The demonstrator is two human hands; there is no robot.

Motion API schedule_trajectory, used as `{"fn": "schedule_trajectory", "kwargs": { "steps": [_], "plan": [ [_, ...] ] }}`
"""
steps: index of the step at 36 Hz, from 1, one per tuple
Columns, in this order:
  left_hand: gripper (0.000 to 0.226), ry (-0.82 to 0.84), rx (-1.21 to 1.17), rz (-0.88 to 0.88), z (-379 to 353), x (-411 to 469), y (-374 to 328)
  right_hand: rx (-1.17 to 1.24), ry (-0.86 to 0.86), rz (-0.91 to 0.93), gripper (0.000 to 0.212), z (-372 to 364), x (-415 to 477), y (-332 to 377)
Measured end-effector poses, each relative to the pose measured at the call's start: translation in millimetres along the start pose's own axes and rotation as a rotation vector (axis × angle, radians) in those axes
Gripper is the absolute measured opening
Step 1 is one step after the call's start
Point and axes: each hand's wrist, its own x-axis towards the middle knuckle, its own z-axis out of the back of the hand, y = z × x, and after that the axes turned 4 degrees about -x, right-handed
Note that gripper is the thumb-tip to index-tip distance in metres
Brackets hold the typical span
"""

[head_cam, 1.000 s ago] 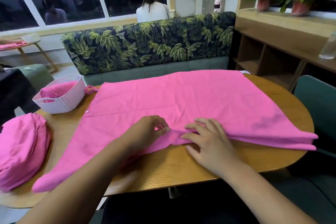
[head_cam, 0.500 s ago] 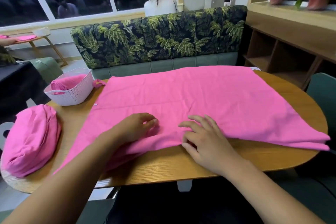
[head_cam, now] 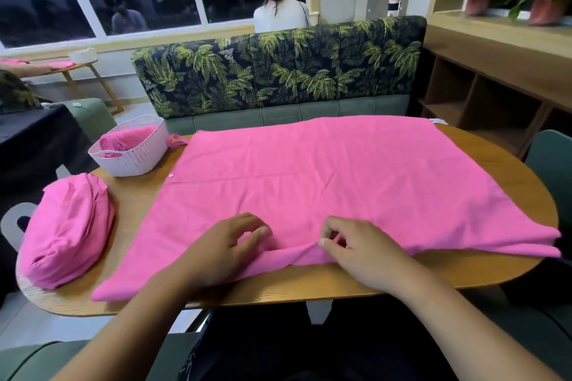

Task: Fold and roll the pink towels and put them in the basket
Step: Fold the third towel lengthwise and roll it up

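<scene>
A large pink towel (head_cam: 325, 176) lies spread over the oval wooden table (head_cam: 464, 272). Both hands are at its near edge. My left hand (head_cam: 223, 244) rests on the cloth with curled fingers that pinch a raised fold. My right hand (head_cam: 359, 247) pinches the same edge between thumb and forefinger, lifting a small ridge. A white perforated basket (head_cam: 136, 155) at the table's far left holds a rolled pink towel (head_cam: 123, 141). A heap of pink towels (head_cam: 65, 232) sits at the near left end.
A palm-print sofa (head_cam: 278, 71) backs the table's far side. Wooden shelves (head_cam: 483, 96) stand at the right, and a green chair (head_cam: 551, 164) is beside the table's right end. A person sits behind the sofa, facing the window.
The camera has tilted and the view shifted. My right hand has gone from flat on the towel to pinching its near edge. My left hand stays on the cloth beside it.
</scene>
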Motion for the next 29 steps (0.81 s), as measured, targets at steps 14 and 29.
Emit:
{"fn": "schedule_trajectory", "kwargs": {
  "steps": [14,29],
  "plan": [
    [0.024,-0.100,0.315,-0.322,-16,-43,7,-0.193,-0.154,0.003,0.007,-17,0,-1],
    [0.017,-0.213,0.317,-0.303,-20,-43,0,-0.336,-0.371,0.317,0.021,-51,-11,18]
  ]
}}
